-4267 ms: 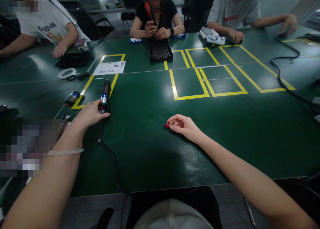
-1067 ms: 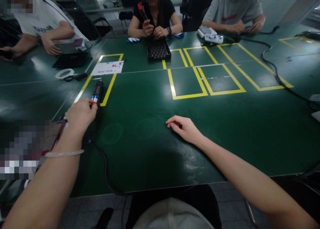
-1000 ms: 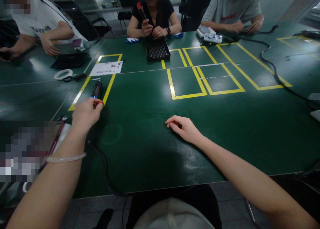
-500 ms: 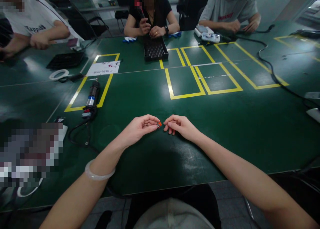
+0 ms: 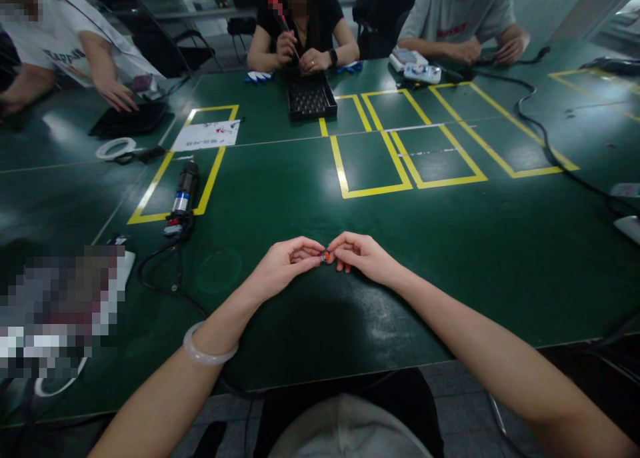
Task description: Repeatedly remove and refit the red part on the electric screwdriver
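Note:
Between my two hands, low over the green table (image 5: 310, 331), is a small part (image 5: 325, 257) with orange and grey colouring; its exact kind is too small to make out. My left hand (image 5: 286, 263) is closed, pinching the part between thumb and fingertips from the left. From the other side my right hand (image 5: 361, 253) meets it, thumb and index finger bent together at its orange end. The fingertips of both hands cover some of the part. A pale bangle (image 5: 210, 351) circles my left wrist.
A cylindrical power tool (image 5: 183, 195) with a black cord lies at left, beside a white paper (image 5: 207, 136). Yellow tape rectangles (image 5: 376, 193) mark the table. Across it, people sit around a black tray (image 5: 313, 115). A cable (image 5: 525, 105) runs along the right.
My left hand has moved slightly right and down, bringing the part to my right fingertips, which were apart from it. Across the table, a co-worker's hand has reached to a black flat object.

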A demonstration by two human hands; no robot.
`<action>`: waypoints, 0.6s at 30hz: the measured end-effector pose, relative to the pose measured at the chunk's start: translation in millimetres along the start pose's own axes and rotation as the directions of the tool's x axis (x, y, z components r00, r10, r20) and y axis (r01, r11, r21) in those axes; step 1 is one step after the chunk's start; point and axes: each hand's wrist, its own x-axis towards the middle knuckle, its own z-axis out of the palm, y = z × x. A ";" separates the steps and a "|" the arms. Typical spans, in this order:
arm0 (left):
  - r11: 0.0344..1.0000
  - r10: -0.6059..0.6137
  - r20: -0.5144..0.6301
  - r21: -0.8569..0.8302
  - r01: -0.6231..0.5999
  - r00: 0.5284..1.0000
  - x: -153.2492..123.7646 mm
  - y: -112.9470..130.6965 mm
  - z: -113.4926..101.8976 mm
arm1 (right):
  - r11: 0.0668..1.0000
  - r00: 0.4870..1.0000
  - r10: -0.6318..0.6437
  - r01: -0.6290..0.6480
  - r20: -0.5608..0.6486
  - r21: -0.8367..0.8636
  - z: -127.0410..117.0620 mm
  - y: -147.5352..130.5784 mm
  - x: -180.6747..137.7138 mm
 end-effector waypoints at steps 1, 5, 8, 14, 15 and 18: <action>0.999 0.016 -0.008 0.030 -0.016 1.000 -0.4 -0.2 0.8 | 1.000 1.000 0.002 -0.002 0.001 -0.008 0.3 -0.4 -0.2; 0.964 0.145 -0.055 0.230 -0.129 0.988 -3.1 0.1 2.9 | 0.999 1.000 0.002 -0.002 0.001 -0.044 1.4 -2.8 -0.9; 0.882 0.294 -0.035 0.394 -0.257 0.955 -5.8 2.1 3.8 | 0.997 1.000 -0.010 0.010 -0.007 -0.076 2.6 -3.8 -1.1; 0.786 0.375 0.039 0.517 -0.340 0.926 -8.2 5.6 6.6 | 0.992 1.000 -0.024 0.021 -0.020 -0.125 5.1 -1.7 -1.9; 0.789 0.369 0.031 0.518 -0.331 0.929 -8.0 5.5 6.8 | 0.991 0.999 -0.028 0.025 -0.019 -0.135 5.4 -1.4 -2.3; 0.817 0.345 0.013 0.488 -0.307 0.938 -7.4 4.8 6.5 | 0.977 0.997 -0.067 0.061 -0.023 -0.202 6.3 -1.4 -4.0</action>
